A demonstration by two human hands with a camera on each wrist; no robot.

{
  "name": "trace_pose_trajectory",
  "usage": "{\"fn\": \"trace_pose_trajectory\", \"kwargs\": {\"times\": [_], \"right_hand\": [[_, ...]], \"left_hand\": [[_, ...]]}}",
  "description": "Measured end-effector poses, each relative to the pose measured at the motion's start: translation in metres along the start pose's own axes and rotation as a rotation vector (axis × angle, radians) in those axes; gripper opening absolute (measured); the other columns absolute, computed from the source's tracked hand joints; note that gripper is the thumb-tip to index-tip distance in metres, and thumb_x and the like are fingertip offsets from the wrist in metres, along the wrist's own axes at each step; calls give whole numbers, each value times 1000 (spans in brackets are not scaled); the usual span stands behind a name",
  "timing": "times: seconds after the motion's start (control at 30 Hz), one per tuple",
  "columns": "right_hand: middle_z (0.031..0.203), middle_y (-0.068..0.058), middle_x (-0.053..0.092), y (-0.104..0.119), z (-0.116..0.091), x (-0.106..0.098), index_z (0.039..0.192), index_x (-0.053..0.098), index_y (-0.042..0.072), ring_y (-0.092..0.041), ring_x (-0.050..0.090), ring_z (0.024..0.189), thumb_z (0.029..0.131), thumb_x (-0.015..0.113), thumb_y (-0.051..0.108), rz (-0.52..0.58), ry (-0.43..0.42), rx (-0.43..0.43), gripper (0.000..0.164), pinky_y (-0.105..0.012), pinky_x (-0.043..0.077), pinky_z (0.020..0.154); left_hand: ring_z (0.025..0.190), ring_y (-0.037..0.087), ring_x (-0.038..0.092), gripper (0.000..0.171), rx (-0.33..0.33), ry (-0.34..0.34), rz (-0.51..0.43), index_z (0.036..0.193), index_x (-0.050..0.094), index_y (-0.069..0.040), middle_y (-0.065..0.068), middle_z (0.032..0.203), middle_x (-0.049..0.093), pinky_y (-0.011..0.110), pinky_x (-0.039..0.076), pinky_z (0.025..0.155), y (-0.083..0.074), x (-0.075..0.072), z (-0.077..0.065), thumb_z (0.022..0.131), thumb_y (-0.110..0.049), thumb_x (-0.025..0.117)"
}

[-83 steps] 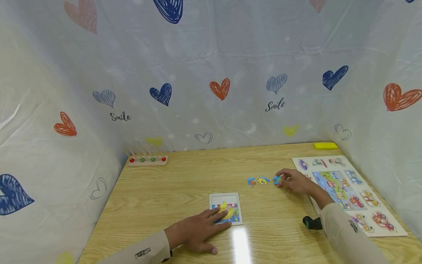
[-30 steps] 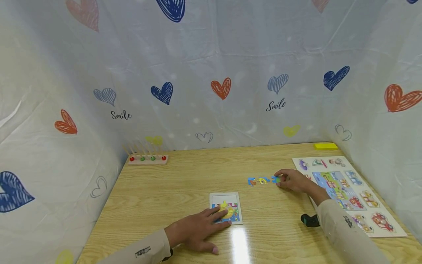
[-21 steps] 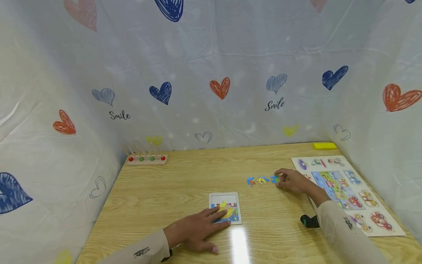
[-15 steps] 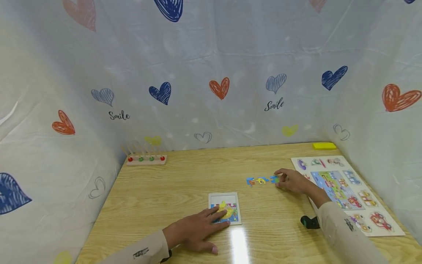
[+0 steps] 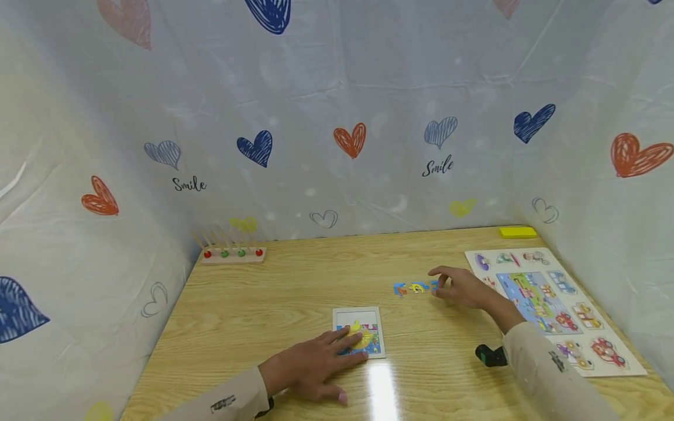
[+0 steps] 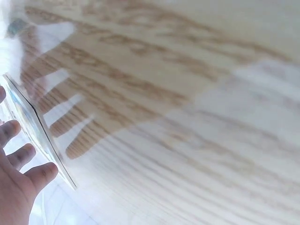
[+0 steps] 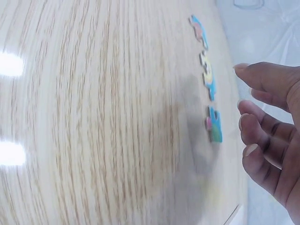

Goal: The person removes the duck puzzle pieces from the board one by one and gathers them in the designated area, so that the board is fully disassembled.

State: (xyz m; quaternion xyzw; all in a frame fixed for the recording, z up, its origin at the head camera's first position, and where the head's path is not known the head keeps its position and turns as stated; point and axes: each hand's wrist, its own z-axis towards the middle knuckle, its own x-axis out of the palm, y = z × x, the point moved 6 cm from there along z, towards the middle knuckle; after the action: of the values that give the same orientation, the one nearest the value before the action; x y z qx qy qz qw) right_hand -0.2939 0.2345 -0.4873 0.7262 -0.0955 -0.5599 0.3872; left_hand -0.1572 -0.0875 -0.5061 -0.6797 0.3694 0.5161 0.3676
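My left hand (image 5: 318,362) lies with fingers spread over a small framed jigsaw puzzle (image 5: 372,328), whose upper part shows bare white backing. Its fingertips touch the picture of a yellow shape, partly covered by them. My right hand (image 5: 463,289) hovers at a row of three loose jigsaw pieces on the table, thumb and fingers apart and holding nothing. In the right wrist view the row shows fully: a blue and reddish piece (image 7: 199,32), a yellow and blue piece (image 7: 207,75), and a blue and green piece (image 7: 215,129) with a pink bit, nearest the fingers.
A large picture puzzle board (image 5: 542,257) lies along the right side, partly behind my right forearm. Behind it sits a yellow block (image 5: 518,233). A wooden peg rack (image 5: 234,259) with red and green beads stands at the back left. Curtains enclose the table (image 5: 253,310).
My right hand has let go of the blue and green piece after shifting it left toward the other two. The hand is now slightly further left, lifted off. The left hand stays put.
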Motion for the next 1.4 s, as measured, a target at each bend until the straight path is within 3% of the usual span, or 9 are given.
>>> {"fn": "trace_pose_trajectory", "kwargs": {"times": [0.2,0.5,1.0,1.4], "right_hand": [[98,-4,62,13,7,7,136,56,-1,-9,48,61,97,69,19,-31,10,-37,46,-28,45,60],[98,-3,63,38,15,22,133,58,-2,-7,49,61,97,69,18,-15,55,-113,42,-27,46,61],[99,-1,65,90,32,66,130,62,0,-5,51,61,99,66,19,-44,173,-216,37,-24,47,61],[102,0,68,125,47,104,124,69,11,-5,56,75,96,70,19,-96,261,-320,29,-24,49,70]], "left_hand": [[150,41,27,75,40,-8,39,161,25,-27,9,168,20,53,40,112,-7,-1,1,99,-67,39],[151,37,27,77,46,17,150,162,22,-27,9,169,16,50,38,115,-10,6,0,99,-71,31],[152,36,27,76,45,34,119,162,22,-26,8,169,17,50,38,115,-9,4,0,100,-69,32],[152,37,25,76,51,28,108,162,21,-25,8,169,16,51,38,115,-9,5,-1,100,-68,32]]}}
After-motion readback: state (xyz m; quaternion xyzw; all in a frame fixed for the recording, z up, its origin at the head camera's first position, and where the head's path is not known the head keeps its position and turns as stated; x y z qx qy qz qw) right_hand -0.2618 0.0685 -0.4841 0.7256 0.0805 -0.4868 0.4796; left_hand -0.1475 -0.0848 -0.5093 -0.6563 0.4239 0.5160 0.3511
